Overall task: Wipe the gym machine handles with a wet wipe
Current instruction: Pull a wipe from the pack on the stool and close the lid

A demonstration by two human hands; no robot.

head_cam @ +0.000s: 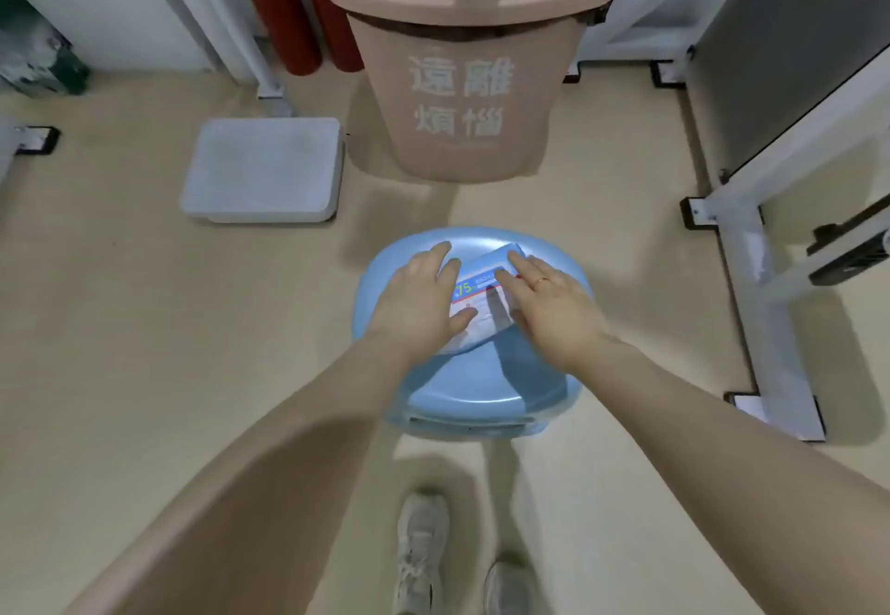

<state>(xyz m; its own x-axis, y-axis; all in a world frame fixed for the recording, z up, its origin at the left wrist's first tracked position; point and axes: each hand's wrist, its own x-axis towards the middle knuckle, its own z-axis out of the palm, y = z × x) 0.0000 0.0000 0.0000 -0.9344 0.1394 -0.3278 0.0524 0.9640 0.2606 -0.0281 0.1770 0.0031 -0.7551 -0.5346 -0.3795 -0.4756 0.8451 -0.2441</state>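
Note:
A flat pack of wet wipes [481, 299], white and blue with red trim, lies on top of a light blue plastic stool [474, 383]. My left hand [424, 296] rests on the pack's left side with fingers straight and thumb on the label. My right hand [549, 301], with a ring on one finger, lies over the pack's right side, fingers straight and reaching its far corner. No gym machine handle shows in the head view.
A pink lidded waste bin [462, 60] with white characters stands just beyond the stool. A white scale [265, 171] lies on the beige floor at left. White machine frame legs [751, 248] run along the right. My shoes [424, 552] are at the bottom.

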